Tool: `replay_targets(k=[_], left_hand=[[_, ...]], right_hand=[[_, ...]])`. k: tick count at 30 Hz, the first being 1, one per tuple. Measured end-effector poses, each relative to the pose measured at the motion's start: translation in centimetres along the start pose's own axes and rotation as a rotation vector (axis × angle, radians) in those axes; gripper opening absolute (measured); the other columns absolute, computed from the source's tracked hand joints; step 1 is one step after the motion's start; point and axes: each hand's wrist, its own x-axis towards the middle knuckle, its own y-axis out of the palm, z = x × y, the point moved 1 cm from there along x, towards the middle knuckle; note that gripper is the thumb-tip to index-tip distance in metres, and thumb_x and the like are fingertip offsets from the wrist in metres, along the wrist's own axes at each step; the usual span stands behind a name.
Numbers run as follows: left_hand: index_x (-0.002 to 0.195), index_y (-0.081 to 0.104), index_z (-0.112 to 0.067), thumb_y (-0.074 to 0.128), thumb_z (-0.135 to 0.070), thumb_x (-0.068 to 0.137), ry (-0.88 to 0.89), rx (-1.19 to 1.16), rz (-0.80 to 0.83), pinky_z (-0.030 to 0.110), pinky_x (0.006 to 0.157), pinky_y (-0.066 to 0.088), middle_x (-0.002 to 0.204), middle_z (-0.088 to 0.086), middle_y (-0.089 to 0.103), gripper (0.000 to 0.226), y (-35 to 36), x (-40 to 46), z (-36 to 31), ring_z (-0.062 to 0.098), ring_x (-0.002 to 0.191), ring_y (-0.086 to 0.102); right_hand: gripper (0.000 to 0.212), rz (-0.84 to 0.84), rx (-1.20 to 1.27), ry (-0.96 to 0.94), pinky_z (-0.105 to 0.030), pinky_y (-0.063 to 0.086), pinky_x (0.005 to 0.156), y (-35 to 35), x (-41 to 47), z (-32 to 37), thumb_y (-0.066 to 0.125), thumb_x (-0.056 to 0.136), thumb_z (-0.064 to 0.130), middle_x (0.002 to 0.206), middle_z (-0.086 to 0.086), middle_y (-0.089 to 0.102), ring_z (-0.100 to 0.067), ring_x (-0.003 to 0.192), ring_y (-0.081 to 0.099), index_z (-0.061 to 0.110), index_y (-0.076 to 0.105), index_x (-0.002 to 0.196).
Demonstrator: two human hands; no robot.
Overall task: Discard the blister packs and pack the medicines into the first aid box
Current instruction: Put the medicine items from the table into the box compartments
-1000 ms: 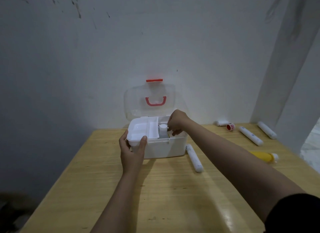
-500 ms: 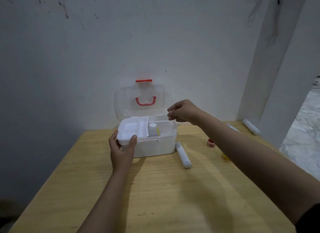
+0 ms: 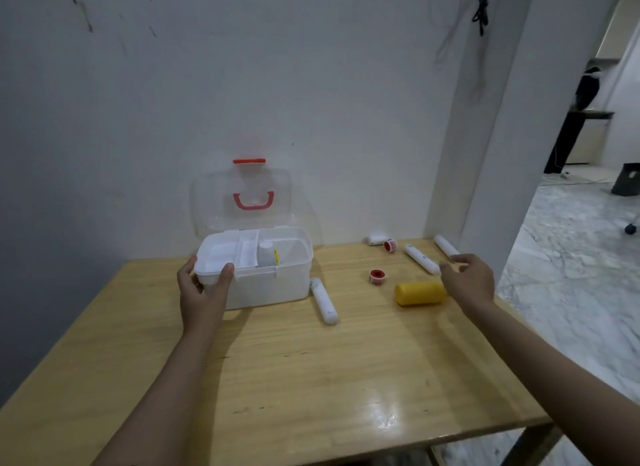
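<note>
Head view: left hand [image 3: 204, 292] is gripping first aid box [image 3: 273, 285] front-left corner; right hand [image 3: 469, 282] is hovering empty, fingers loosely spread, just beside yellow bottle [image 3: 419, 293] on counter [image 3: 311, 379].

- Scuffed white wall [image 3: 311, 67] behind the wooden tabletop [image 3: 311, 379].
- White pillar [image 3: 502, 119] at right; black cable [image 3: 480, 4] hanging.
- Grey marble floor [image 3: 571, 257] beyond.

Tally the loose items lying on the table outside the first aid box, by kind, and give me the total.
White tubes: 4
Red-and-white tape rolls: 2
Yellow bottle: 1
Total: 7
</note>
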Motion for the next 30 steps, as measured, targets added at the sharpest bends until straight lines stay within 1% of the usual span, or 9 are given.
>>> replay_targets(k=[2, 5, 8, 10, 12, 16, 19, 24, 30], left_hand=[[0.135, 0.035, -0.026, 0.072, -0.034, 0.080, -0.005, 0.010, 0.012, 0.035, 0.091, 0.048, 0.136, 0.003, 0.049, 0.067, -0.1, -0.1, -0.3, 0.016, 0.109, 0.052], [0.136, 0.033, -0.025, 0.071, -0.033, 0.081, -0.020, 0.027, 0.031, 0.034, 0.088, 0.047, 0.136, 0.004, 0.048, 0.067, -0.1, -0.2, -0.7, 0.016, 0.107, 0.051], [0.136, 0.033, -0.024, 0.071, -0.032, 0.081, -0.039, 0.041, 0.048, 0.033, 0.087, 0.046, 0.135, 0.005, 0.049, 0.068, -0.3, -0.2, -1.0, 0.017, 0.106, 0.051], [0.137, 0.032, -0.024, 0.071, -0.033, 0.081, -0.048, 0.052, 0.054, 0.034, 0.089, 0.046, 0.135, 0.006, 0.050, 0.068, -0.4, -0.2, -1.1, 0.018, 0.106, 0.052], [0.137, 0.032, -0.024, 0.071, -0.034, 0.081, -0.053, 0.063, 0.052, 0.034, 0.089, 0.046, 0.135, 0.007, 0.049, 0.069, -0.4, -0.2, -1.2, 0.018, 0.107, 0.052], [0.137, 0.032, -0.024, 0.071, -0.034, 0.081, -0.054, 0.076, 0.050, 0.035, 0.089, 0.046, 0.136, 0.008, 0.048, 0.069, -0.3, -0.4, -1.3, 0.018, 0.105, 0.051], [0.138, 0.031, -0.023, 0.070, -0.033, 0.082, -0.052, 0.080, 0.048, 0.035, 0.088, 0.046, 0.137, 0.009, 0.048, 0.069, -0.3, -0.3, -1.3, 0.019, 0.105, 0.050], [0.140, 0.030, -0.024, 0.069, -0.033, 0.083, -0.045, 0.102, 0.074, 0.036, 0.090, 0.045, 0.140, 0.008, 0.045, 0.069, -0.1, 0.2, -1.2, 0.022, 0.113, 0.051], [0.143, 0.031, -0.026, 0.071, -0.041, 0.078, -0.039, 0.246, 0.178, 0.044, 0.101, 0.042, 0.146, 0.003, 0.039, 0.078, -1.0, 2.3, -1.2, 0.028, 0.129, 0.042]], right_hand=[[0.042, 0.004, -0.012, 0.074, -0.046, 0.055, 0.084, -0.1, 0.1, -0.9, 0.065, 0.082, 0.034, 0.127, -0.015, 0.055, -0.033, 0.105, 0.059, 0.014, 0.057, 0.118], [0.050, 0.118, 0.002, 0.230, -0.041, 0.057, 0.062, 0.1, -0.1, -0.9, 0.061, 0.085, 0.038, 0.122, -0.011, 0.056, -0.030, 0.091, 0.060, 0.015, 0.050, 0.128], [0.051, 0.223, 0.043, 0.345, -0.035, 0.053, 0.059, 0.3, -0.4, -1.0, 0.058, 0.086, 0.036, 0.090, -0.011, 0.061, -0.025, 0.070, 0.059, 0.011, 0.048, 0.130], [0.041, 0.235, 0.044, 0.362, -0.034, 0.051, 0.060, 0.3, -0.5, -1.2, 0.059, 0.086, 0.034, 0.076, -0.014, 0.063, -0.026, 0.062, 0.058, 0.006, 0.058, 0.117], [0.036, 0.221, 0.092, 0.375, -0.034, 0.051, 0.060, 0.2, -0.5, -1.5, 0.064, 0.084, 0.032, 0.076, -0.016, 0.065, -0.026, 0.060, 0.058, 0.005, 0.062, 0.108], [0.039, 0.225, 0.298, 0.387, -0.031, 0.054, 0.056, 0.0, -0.6, -2.6, 0.073, 0.080, 0.023, 0.091, -0.015, 0.064, -0.025, 0.063, 0.064, 0.005, 0.062, 0.112], [0.030, 0.239, 0.402, 0.350, -0.031, 0.059, 0.060, -0.5, -1.1, -2.7, 0.074, 0.079, 0.014, 0.099, -0.019, 0.064, -0.025, 0.068, 0.067, 0.007, 0.065, 0.107], [0.022, 0.204, 0.419, 0.106, -0.040, 0.059, 0.072, -1.5, -1.9, -1.1, 0.074, 0.078, 0.009, 0.090, -0.021, 0.068, -0.029, 0.075, 0.070, 0.009, 0.068, 0.100], [0.022, 0.229, 0.548, -0.103, -0.024, 0.059, 0.060, -1.7, -2.9, 4.6, 0.072, 0.079, 0.006, 0.087, -0.017, 0.067, -0.022, 0.071, 0.068, 0.010, 0.068, 0.099]])
